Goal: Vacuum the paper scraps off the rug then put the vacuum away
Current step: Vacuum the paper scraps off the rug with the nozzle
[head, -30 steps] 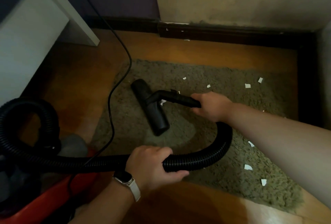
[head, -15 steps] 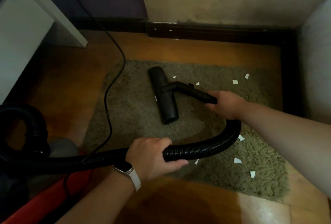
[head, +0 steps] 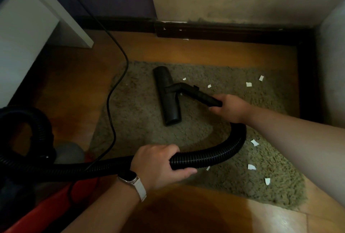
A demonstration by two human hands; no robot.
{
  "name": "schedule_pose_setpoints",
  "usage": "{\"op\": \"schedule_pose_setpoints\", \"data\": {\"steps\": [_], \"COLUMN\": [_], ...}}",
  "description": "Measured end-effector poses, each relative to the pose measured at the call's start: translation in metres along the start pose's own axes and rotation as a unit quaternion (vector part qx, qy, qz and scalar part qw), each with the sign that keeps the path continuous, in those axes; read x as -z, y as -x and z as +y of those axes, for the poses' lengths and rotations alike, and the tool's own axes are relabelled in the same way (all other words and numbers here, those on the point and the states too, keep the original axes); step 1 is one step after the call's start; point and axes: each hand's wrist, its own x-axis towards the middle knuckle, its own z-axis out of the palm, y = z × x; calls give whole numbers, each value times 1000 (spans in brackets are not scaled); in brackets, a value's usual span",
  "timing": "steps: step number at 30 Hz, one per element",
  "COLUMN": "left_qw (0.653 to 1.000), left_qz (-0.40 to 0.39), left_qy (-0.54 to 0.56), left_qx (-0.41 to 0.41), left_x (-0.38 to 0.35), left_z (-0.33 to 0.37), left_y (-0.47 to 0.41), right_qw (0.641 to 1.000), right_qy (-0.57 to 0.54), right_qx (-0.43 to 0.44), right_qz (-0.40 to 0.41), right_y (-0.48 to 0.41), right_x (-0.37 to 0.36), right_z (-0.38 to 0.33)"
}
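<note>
A shaggy olive rug lies on the wooden floor. The black vacuum floor nozzle rests flat on the rug's far middle. My right hand grips the black wand handle just right of the nozzle. My left hand grips the ribbed black hose, which curves from the handle back to the red vacuum body at bottom left. Several white paper scraps dot the rug's right side, more of these scraps near its front edge.
A black power cord runs from the far wall across the rug's left edge. White furniture stands at the left. A dark skirting board lines the far wall and a white object fills the right corner.
The nozzle has slid away from me toward the rug's far edge and turned nearly lengthwise. My right hand moved with it. My left hand keeps its hold on the hose.
</note>
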Motion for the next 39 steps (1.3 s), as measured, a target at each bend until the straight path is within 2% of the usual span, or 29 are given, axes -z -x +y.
{"op": "schedule_pose_setpoints", "data": {"steps": [5,10,23,32,39], "left_qw": [999,999,999,998,999], "left_qz": [-31,-16,4,14,-6], "left_qy": [-3,6,6,8,6], "left_qx": [18,29,-44,-68,-49], "left_x": [0,-1,-6,-10,-13], "left_z": [-6,-12,1,14,-1], "left_y": [2,2,-30,-42,-26], "right_qw": [1000,999,998,995,997], "right_qy": [17,27,-16,-26,67], "right_qx": [14,3,-48,-68,-21], "right_qz": [16,38,36,73,44], "right_y": [-11,-20,21,34,15], "right_x": [-8,-6,26,34,18], "right_z": [-13,-19,32,54,17]}}
